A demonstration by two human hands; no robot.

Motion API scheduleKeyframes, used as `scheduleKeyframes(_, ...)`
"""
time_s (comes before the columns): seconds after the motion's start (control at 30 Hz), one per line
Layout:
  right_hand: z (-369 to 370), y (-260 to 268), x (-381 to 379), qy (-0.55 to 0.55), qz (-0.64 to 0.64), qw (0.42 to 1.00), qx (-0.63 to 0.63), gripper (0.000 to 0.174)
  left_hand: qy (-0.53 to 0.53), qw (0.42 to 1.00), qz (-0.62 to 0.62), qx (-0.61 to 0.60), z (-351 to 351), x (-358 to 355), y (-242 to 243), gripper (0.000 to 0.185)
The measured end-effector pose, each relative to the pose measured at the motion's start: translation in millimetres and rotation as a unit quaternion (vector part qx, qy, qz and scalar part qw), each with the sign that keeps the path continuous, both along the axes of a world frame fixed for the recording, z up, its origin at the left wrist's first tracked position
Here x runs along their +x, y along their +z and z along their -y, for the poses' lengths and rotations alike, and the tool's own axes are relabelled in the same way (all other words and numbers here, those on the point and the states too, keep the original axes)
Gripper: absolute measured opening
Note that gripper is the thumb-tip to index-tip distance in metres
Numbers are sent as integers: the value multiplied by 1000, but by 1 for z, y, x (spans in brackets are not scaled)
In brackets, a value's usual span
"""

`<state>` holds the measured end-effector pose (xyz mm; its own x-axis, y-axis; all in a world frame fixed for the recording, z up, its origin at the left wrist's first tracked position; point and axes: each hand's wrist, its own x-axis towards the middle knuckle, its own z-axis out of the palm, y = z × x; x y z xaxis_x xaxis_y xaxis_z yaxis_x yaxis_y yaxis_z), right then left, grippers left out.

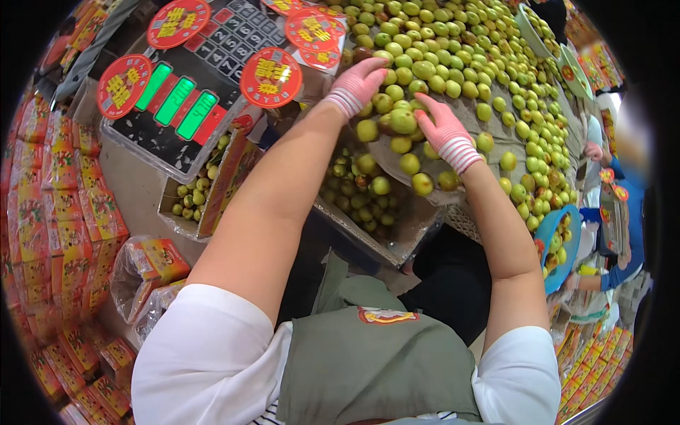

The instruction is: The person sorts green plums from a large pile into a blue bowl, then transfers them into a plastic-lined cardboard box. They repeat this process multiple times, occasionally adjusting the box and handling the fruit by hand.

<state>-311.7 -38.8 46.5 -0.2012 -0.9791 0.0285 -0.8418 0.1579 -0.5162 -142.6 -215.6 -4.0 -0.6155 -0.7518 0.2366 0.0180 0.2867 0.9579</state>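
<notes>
Green jujubes point(422, 70), some with brown patches, lie spread over a grey cloth point(494, 141). My left hand point(360, 87), in a pink knit glove with a white striped cuff, rests at the left edge of the pile, its fingers against the fruit. To its right my right hand point(445, 130), gloved alike, has its fingertips beside a larger-looking jujube point(404, 121). Neither hand is closed around a fruit. Several jujubes are between the hands and at the cloth's near edge. Just below that edge an open cardboard box point(393, 249) holds more jujubes point(361, 202).
A digital scale point(175, 106) with lit green displays stands at left, bearing round red stickers. Below it is a smaller box of jujubes point(194, 199). Stacked printed cartons point(58, 212) line the left. At right are a blue basin point(560, 249) and a person in blue sleeves point(632, 212).
</notes>
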Motion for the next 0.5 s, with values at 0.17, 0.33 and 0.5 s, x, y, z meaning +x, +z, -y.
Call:
scheduleKeyframes(0.17,-41,24,-37,15,86,983,-163,38,-78,989,60,-108,-2,7,3,43)
scheduleKeyframes(0.33,-116,-8,-138,-296,-73,950,73,62,-136,972,152,-118,-20,3,17,45)
scheduleKeyframes(0.5,-91,-16,-76,-241,16,970,-34,59,-177,953,140,-202,-43,11,23,40)
